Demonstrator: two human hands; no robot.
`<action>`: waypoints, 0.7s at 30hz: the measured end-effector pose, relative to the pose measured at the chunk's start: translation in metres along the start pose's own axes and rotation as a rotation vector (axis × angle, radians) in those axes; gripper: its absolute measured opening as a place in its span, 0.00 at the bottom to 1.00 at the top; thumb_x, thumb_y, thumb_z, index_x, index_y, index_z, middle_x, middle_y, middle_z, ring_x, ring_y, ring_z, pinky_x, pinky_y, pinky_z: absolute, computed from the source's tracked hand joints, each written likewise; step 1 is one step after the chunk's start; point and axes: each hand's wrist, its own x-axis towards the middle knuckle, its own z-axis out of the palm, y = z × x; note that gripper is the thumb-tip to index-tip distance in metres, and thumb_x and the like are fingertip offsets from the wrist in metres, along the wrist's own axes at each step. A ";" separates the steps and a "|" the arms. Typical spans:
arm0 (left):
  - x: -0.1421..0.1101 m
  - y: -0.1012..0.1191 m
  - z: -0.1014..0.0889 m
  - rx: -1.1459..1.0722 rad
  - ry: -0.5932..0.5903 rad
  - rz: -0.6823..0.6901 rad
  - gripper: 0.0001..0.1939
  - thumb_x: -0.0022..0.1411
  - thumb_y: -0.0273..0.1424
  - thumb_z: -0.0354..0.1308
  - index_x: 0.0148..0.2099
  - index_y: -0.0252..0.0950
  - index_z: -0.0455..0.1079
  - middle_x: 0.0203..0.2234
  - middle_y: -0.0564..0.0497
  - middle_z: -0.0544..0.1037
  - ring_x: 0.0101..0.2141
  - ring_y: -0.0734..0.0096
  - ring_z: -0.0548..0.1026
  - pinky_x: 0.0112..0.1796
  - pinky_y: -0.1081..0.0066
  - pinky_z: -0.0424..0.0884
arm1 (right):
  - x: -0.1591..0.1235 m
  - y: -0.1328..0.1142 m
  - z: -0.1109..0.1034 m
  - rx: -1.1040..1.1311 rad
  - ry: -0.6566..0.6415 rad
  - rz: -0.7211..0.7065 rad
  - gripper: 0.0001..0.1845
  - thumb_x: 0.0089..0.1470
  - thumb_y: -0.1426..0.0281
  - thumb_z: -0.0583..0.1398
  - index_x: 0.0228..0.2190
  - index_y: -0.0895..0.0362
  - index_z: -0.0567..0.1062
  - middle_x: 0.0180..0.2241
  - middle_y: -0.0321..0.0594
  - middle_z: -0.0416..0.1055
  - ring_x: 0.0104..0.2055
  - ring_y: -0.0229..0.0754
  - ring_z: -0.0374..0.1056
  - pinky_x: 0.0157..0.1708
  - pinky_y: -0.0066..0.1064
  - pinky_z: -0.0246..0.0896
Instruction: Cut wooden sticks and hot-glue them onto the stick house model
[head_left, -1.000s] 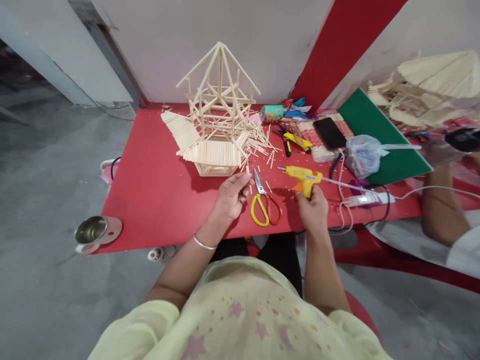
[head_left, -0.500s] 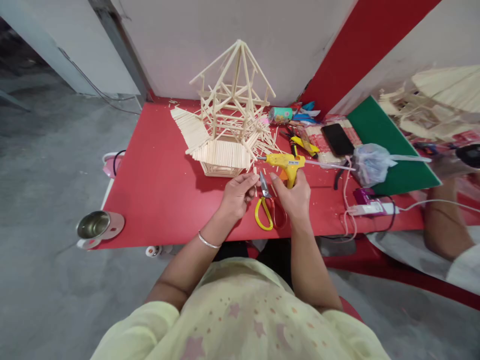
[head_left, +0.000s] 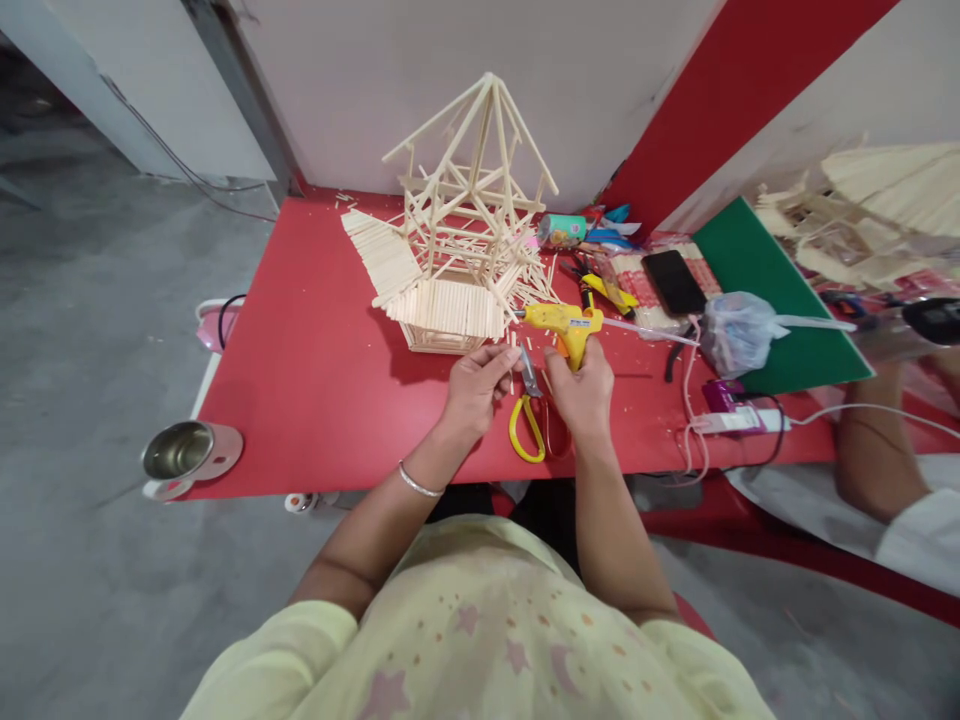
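Observation:
My left hand (head_left: 476,388) is closed in a pinch in front of the wooden stick model (head_left: 450,308), with a short pale wooden stick (head_left: 512,380) at its fingertips, mostly covered. A yellow hot glue gun (head_left: 562,322) is gripped in my right hand (head_left: 586,392). Its nozzle points left, close to the model's front right edge, and a clear glue stick (head_left: 649,332) trails from its back. Between my hands lie scissors (head_left: 528,430) with one yellow and one red handle, their blades partly behind my fingers. The model has an open peaked frame above slatted roof panels.
Loose sticks (head_left: 536,275) are heaped beside the model on the red table (head_left: 300,400). To the right are a green can (head_left: 562,230), pliers (head_left: 587,290), a phone (head_left: 673,282), a plastic bag (head_left: 741,330) and a power strip (head_left: 739,420). Another person's arm (head_left: 874,440) is at far right.
The glue gun and my right hand have shifted slightly left, nearer the model's edge. My left hand keeps its pinch in nearly the same place. The view has tilted a little.

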 end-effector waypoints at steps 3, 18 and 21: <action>0.001 0.000 0.000 0.003 -0.001 0.000 0.19 0.47 0.39 0.77 0.36 0.34 0.76 0.24 0.54 0.79 0.18 0.86 0.65 0.17 0.80 0.53 | 0.000 0.001 0.000 0.008 -0.001 -0.006 0.13 0.55 0.58 0.61 0.32 0.51 0.64 0.26 0.31 0.64 0.28 0.40 0.58 0.33 0.34 0.51; 0.000 -0.001 -0.003 0.007 -0.019 0.006 0.17 0.49 0.38 0.75 0.36 0.34 0.76 0.24 0.54 0.78 0.18 0.85 0.65 0.17 0.80 0.53 | -0.001 0.005 -0.001 0.037 -0.017 -0.003 0.11 0.56 0.60 0.60 0.32 0.51 0.64 0.27 0.31 0.64 0.28 0.40 0.57 0.33 0.33 0.51; 0.000 -0.001 -0.003 0.009 -0.018 0.003 0.17 0.48 0.38 0.76 0.35 0.34 0.76 0.24 0.54 0.78 0.18 0.85 0.65 0.17 0.80 0.53 | -0.002 0.005 -0.001 0.030 -0.018 -0.004 0.11 0.56 0.59 0.60 0.32 0.51 0.64 0.27 0.31 0.64 0.28 0.40 0.58 0.33 0.34 0.50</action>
